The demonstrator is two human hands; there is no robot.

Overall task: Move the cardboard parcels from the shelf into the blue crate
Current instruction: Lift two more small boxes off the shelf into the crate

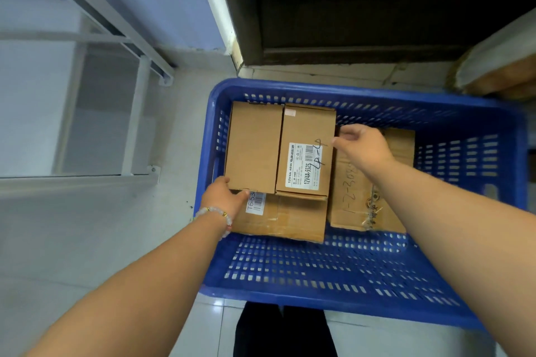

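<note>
Head camera is looking straight down into the blue crate (362,90), which is sitting on a pale tiled floor (87,240) at the person's feet. Four cardboard parcels are lying inside the crate, crowded toward its far left corner. A plain parcel (252,148) and a labelled parcel (304,151) are resting side by side, touching, on top of a taped parcel (290,220) that is sticking out from under their near ends. A handwritten parcel (359,191) is lying flat on the crate's floor just right of that stack. The left hand (224,197), with a bead bracelet (216,216) at its wrist, is gripping the near left corner of the plain parcel, thumb pressing along its near edge. The right hand (362,145) is hovering over the handwritten parcel, fingers loosely spread and grasping nothing, fingertips touching the right edge of the labelled parcel. Beyond the crate's far rim a dark shelf opening (377,0) is showing.
</note>
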